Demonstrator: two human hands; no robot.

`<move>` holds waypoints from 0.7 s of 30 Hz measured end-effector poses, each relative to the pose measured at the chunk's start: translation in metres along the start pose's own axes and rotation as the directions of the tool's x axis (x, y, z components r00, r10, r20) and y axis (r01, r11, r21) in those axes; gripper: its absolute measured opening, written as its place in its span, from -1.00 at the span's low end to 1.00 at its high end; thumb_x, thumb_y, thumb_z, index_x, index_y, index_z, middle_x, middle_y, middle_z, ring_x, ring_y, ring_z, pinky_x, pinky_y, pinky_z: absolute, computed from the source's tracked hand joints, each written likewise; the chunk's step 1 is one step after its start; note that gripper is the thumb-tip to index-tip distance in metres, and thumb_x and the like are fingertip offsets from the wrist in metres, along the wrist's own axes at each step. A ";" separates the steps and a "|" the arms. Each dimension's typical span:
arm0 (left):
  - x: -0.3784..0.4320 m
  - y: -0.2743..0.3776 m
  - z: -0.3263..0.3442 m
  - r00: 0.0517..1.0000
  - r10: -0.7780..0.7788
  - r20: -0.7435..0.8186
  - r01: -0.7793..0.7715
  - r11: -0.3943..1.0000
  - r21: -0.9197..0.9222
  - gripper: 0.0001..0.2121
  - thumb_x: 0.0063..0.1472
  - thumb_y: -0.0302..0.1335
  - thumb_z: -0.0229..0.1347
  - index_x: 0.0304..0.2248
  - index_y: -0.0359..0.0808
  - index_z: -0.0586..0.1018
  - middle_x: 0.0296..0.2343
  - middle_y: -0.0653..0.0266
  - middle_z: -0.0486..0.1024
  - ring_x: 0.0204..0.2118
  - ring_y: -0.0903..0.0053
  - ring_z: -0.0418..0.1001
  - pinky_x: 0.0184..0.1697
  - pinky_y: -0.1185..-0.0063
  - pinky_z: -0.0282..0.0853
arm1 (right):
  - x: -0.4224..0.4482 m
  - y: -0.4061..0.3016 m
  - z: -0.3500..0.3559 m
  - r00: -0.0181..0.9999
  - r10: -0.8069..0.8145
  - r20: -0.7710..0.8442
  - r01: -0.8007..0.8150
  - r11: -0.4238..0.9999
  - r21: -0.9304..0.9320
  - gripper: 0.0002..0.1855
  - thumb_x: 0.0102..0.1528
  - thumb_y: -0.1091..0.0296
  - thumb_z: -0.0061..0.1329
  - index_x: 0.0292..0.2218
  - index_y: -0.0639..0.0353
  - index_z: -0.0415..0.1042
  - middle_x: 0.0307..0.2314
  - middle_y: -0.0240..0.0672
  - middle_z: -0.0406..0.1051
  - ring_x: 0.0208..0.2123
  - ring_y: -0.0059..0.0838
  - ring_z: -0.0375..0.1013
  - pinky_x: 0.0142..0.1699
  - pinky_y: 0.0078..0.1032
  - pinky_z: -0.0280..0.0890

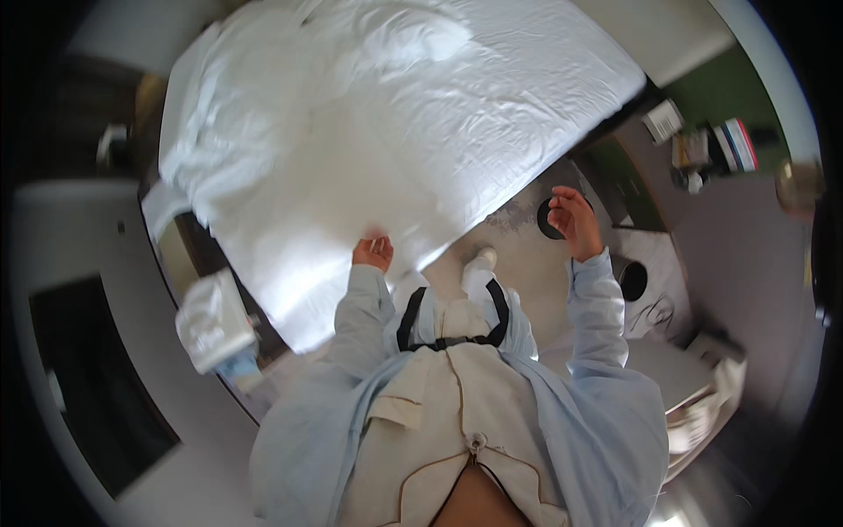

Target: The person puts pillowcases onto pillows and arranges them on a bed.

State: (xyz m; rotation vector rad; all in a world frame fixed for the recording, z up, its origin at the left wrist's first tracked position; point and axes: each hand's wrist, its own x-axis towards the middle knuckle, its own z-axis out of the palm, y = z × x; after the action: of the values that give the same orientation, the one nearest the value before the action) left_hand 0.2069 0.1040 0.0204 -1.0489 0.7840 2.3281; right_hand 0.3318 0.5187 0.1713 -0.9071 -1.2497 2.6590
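A large bed covered with a wrinkled white sheet (369, 158) fills the area in front of me. Over its near side is my left hand (373, 253), fingers bent and their tips blurred. Whether those fingers touch or pinch the white fabric cannot be made out. My right hand (575, 224) is raised past the right edge of the bed, above the floor. Its fingers are half curled and apart, with nothing in them. Beneath it, partly hidden, is a dark round object (548, 219).
To the left, a white bundle (214, 319) sits beside the bed. A dark bin (632, 280) and a thin black cable (653, 315) are at right. Beyond them, a green-topped surface (724, 85) bears a white box (662, 122) and small items. My shoe (486, 257) stands near the bed's edge.
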 end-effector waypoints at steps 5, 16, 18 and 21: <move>-0.025 0.026 -0.060 0.959 0.072 -0.275 -0.169 0.922 -0.349 -0.72 0.04 -0.35 -0.10 -0.23 -0.21 0.42 -0.20 0.25 0.37 -0.12 0.31 0.31 -0.18 0.36 0.30 | 0.068 0.013 0.073 0.986 0.106 0.128 -0.057 0.938 -0.341 -0.75 0.05 0.39 -0.23 -0.19 0.20 0.27 -0.48 -0.38 0.36 -0.49 -0.60 0.37 -0.34 -0.70 0.28; -0.034 0.147 -0.272 0.763 0.086 -0.641 -0.244 0.956 -0.162 -0.50 0.12 -0.08 -0.24 0.00 -0.17 0.17 -0.07 0.34 0.26 -0.06 0.40 0.24 -0.04 0.40 0.12 | 0.145 0.357 0.171 0.747 0.649 -0.147 -0.580 0.526 -0.622 -0.46 -0.01 0.19 -0.03 -0.01 -0.05 0.10 -0.26 -0.38 0.33 -0.31 -0.36 0.38 -0.25 -0.42 0.30; -0.036 0.166 -0.279 0.791 0.056 -0.609 -0.251 0.937 -0.241 -0.52 0.14 -0.09 -0.26 -0.01 -0.18 0.20 -0.08 0.33 0.28 -0.04 0.37 0.24 -0.05 0.40 0.16 | 0.141 0.382 0.189 0.718 0.669 -0.191 -0.642 0.532 -0.552 -0.46 -0.01 0.17 -0.03 -0.01 -0.03 0.10 -0.23 -0.37 0.31 -0.28 -0.35 0.37 -0.24 -0.41 0.30; -0.033 0.194 -0.275 0.830 0.059 -0.555 -0.277 0.907 -0.317 -0.58 0.16 -0.14 -0.26 -0.08 -0.21 0.28 -0.12 0.29 0.32 -0.04 0.33 0.25 -0.03 0.39 0.17 | 0.152 0.404 0.203 0.657 0.720 -0.226 -0.728 0.527 -0.438 -0.41 -0.02 0.10 -0.02 0.00 -0.02 0.07 -0.12 -0.32 0.19 -0.17 -0.26 0.29 -0.17 -0.34 0.28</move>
State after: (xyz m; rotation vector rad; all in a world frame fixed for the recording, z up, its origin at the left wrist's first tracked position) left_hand 0.2493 -0.2252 -0.0451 -1.9399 0.6337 2.4198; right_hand 0.1710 0.1553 -0.0927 -1.9120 -1.9584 2.8696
